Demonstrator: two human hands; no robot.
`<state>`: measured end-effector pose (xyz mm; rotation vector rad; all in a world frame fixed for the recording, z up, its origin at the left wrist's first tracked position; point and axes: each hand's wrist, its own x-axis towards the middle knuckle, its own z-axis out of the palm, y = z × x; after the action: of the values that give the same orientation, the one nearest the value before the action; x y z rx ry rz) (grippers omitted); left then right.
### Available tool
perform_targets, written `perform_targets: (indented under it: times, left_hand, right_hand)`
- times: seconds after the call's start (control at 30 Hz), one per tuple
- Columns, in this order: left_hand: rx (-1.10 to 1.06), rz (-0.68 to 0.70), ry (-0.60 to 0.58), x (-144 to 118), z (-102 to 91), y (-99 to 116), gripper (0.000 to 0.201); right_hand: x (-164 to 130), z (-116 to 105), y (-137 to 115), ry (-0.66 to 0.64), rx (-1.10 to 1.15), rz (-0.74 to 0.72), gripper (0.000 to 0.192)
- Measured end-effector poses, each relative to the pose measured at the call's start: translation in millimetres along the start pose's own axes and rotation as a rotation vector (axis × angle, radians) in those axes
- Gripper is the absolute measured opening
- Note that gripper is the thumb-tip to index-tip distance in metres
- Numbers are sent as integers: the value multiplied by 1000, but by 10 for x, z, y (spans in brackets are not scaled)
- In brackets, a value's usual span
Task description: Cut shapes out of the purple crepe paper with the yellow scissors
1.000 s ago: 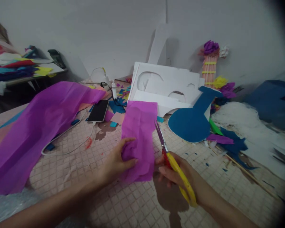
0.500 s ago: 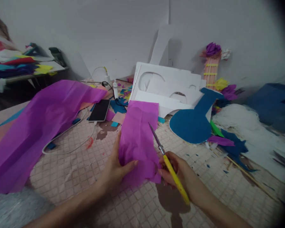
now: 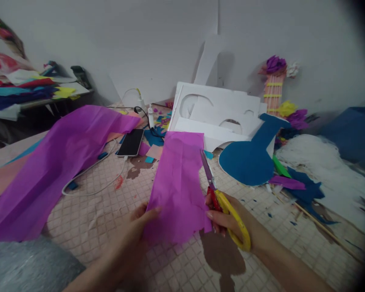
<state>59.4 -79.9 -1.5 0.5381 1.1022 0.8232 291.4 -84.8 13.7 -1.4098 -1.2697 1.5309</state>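
A folded strip of purple crepe paper (image 3: 179, 178) lies lengthwise in front of me, its near edge uneven. At its lower left corner my left hand (image 3: 142, 221) is closed, thumb on top and fingers underneath. My right hand (image 3: 228, 217) holds scissors (image 3: 223, 196) with yellow and red handles, blades pointing away along the paper's right edge. The fingertips of that hand also touch the paper's lower right corner. A blue vase-shaped cutout (image 3: 247, 162) rests to the right of the strip.
A larger purple sheet (image 3: 63, 158) spreads across the left. Near it lie a phone (image 3: 130, 142) with a white cable and a small white bottle (image 3: 151, 117). White cut-out boards (image 3: 219, 105) lean at the back. White string (image 3: 307, 162) and blue scraps (image 3: 304, 188) are at right.
My left hand has moved down and left, from the strip's side to its lower corner. The paper looks flatter. The scissors have turned, so both handle loops show.
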Motion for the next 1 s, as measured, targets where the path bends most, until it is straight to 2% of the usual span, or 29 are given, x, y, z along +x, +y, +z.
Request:
perform_targets:
  times: [0.1, 0.17, 0.23, 0.43, 0.67, 0.8, 1.0]
  left_hand:
    - [-23, -101, -137, 10, 92, 57, 31]
    - [-25, -155, -241, 53, 174, 114, 31]
    - [-12, -202, -284, 118, 256, 157, 34]
    - [6, -211, -318, 292, 430, 153, 38]
    - [100, -227, -242, 318, 550, 161, 46]
    - [107, -165, -255, 359, 576, 147, 39]
    - [64, -195, -258, 397, 559, 117, 38]
  right_hand:
    - [8, -14, 0, -4, 30, -12, 28]
    - [7, -20, -18, -18, 56, -17, 27]
    - [7, -33, -32, -33, 78, -21, 27]
    - [0, -144, -13, -29, 27, -12, 29]
    - [-37, -239, 24, -5, -18, 5, 28]
    - [-33, -241, 3, 10, -34, 13, 26]
    - [-38, -251, -19, 22, -86, 26, 24]
